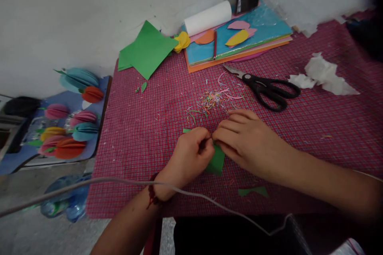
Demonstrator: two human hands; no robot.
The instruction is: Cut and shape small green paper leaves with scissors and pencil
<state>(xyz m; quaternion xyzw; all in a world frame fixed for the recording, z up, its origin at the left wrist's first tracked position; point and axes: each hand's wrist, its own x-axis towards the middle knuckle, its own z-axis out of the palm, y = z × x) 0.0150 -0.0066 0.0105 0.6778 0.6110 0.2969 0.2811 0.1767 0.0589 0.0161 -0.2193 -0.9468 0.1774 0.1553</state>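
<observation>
A table draped in red checked cloth (143,135) carries the work, with large sheets of green paper (146,50) and a stack of coloured paper sheets in plastic wrap (239,40) lying at its far edge. Black-handled scissors (266,87) lie shut to the right of a scatter of thin coloured paper trimmings (214,97), well clear of the hands. At the near middle of the cloth both hands meet over a small green paper piece (217,161), which rests on the table. The left hand (191,157) is curled, its fingertips pinching the piece's upper edge; the right hand (247,139) lies flatter, fingers pressing the same edge from the other side. This looks like folding or creasing, which goes best if the edges are matched before the fingers press down, with the paper kept flat on the cloth. A small green offcut (253,191) lies nearer the table's front edge.
</observation>
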